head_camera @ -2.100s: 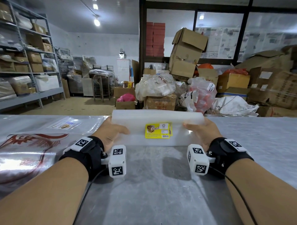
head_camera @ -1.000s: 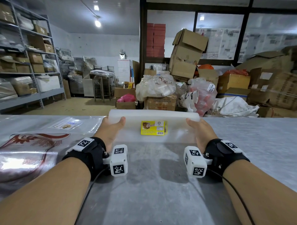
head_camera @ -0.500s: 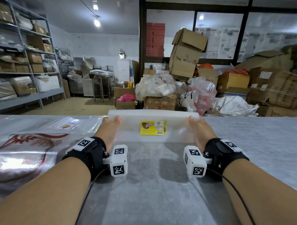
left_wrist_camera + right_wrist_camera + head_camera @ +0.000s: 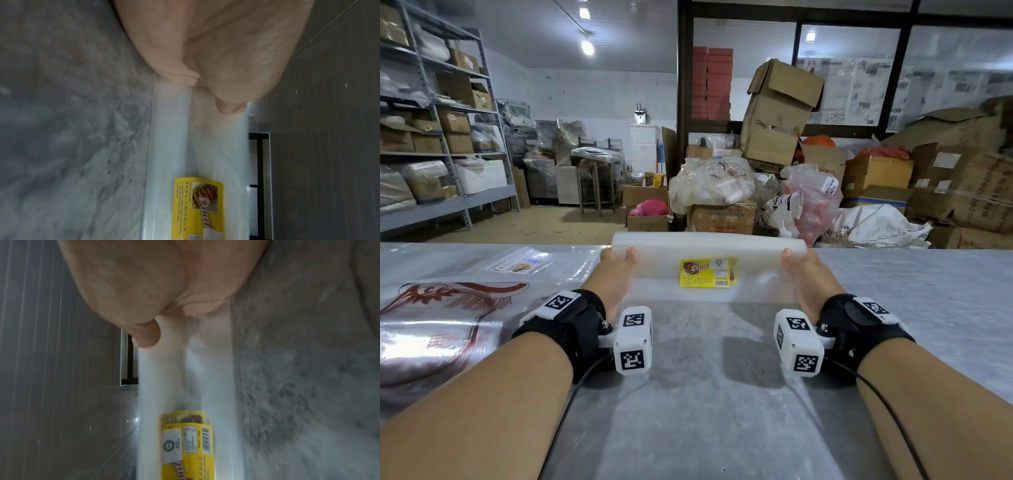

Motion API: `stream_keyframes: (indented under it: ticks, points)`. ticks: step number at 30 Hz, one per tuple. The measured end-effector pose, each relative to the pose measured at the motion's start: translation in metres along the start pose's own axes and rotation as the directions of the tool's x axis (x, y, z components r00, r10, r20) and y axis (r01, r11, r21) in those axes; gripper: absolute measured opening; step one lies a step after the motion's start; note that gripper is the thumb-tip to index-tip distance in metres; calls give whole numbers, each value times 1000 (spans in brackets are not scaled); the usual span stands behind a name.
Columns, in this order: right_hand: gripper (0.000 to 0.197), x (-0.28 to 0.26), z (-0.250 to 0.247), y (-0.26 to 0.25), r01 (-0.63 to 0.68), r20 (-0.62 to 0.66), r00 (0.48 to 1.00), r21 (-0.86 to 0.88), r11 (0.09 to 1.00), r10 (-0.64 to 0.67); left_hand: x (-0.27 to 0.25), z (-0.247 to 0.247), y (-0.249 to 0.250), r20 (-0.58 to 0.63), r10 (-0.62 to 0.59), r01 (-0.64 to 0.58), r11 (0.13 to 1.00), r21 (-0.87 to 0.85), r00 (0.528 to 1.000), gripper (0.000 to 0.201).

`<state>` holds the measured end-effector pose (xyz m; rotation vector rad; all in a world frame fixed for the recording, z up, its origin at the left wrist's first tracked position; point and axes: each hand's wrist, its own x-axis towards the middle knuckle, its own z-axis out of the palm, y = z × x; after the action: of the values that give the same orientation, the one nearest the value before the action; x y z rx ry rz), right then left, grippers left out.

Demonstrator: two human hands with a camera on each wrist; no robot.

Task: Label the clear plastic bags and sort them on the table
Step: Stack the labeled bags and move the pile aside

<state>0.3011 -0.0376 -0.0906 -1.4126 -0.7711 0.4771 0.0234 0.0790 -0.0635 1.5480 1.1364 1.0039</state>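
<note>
Pushed farther across the table, the bag stack now sits near its far edge.
Left hand and right hand grip its ends, thumbs on top, fingers hidden beneath.

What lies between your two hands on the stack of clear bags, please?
In the head view, the yellow label sits midway between the left hand and right hand, on the stack of clear bags; otherwise only bare plastic.

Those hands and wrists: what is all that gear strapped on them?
Each bare forearm ends in a black wrist strap. The left hand and the right hand each have a white block with black square code markings mounted beside the wrist, a flat white tag on top, and a thin black cable trailing back.
</note>
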Motion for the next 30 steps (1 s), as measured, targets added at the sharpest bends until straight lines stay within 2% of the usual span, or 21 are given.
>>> stream_keyframes:
  ticks: [4,7,9,11,13,17,21,24,27,30]
  points:
    - [69,-4,1,-2,22,58,998,-32,999,-20,0,0,0,-6,-2,2,1000,-16,1000,54]
    - [47,-3,4,-5,88,25,996,0,996,-88,-1,1,3,-56,28,-34,993,-110,998,49]
    - [51,0,4,-3,100,22,995,-15,995,-100,-1,1,4,-56,40,-47,990,-130,998,47]
    - [75,6,0,6,80,51,996,-101,992,-76,-2,1,2,-17,18,-19,999,-40,1000,51]
    - [85,13,-5,15,55,78,996,-162,985,-43,-1,0,0,3,-8,8,1000,24,1000,54]
    - [61,2,-3,4,54,61,997,-215,975,-42,0,-1,-1,-1,-3,3,1000,31,1000,54]
    - [45,-7,3,-6,40,-31,999,-143,989,-45,3,1,-1,-60,21,-22,1000,-20,998,50]
    - [28,-9,3,-10,55,-57,996,-154,987,-65,6,1,-3,-42,6,-6,1000,10,999,51]
    - [33,-9,2,-9,51,-68,996,-174,983,-63,8,-1,-6,-2,2,-2,1000,15,1000,56]
    - [56,2,-3,-2,67,-48,996,-194,979,-77,7,0,-4,5,8,-8,1000,-1,1000,61]
